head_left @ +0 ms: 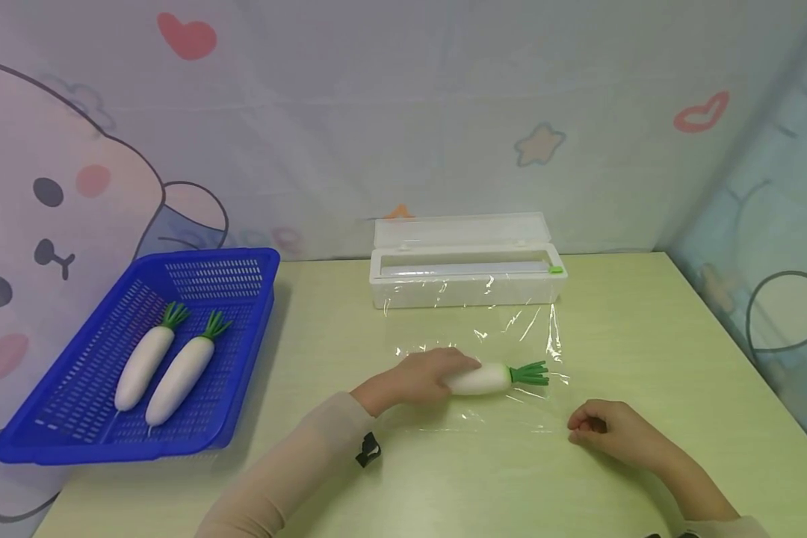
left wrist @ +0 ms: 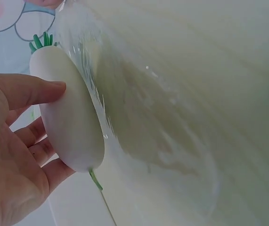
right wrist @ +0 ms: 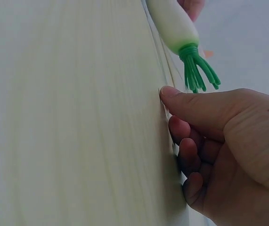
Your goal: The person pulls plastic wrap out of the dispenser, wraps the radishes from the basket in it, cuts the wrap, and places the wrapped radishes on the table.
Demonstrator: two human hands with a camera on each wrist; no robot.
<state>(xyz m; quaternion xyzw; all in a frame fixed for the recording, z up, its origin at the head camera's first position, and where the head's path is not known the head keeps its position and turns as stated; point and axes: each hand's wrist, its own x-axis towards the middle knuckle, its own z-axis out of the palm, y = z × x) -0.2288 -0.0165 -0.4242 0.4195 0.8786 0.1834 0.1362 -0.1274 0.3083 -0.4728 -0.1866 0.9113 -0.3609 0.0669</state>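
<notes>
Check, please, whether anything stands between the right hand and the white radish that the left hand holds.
No obstacle is visible between the right hand and the green end of the white radish; only clear cling film and bare tabletop show there. The left hand covers the opposite end.

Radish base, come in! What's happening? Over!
Left hand gripping white radish over clear film. Right hand loosely curled near film's corner. Open white box behind, not in the way.
</notes>
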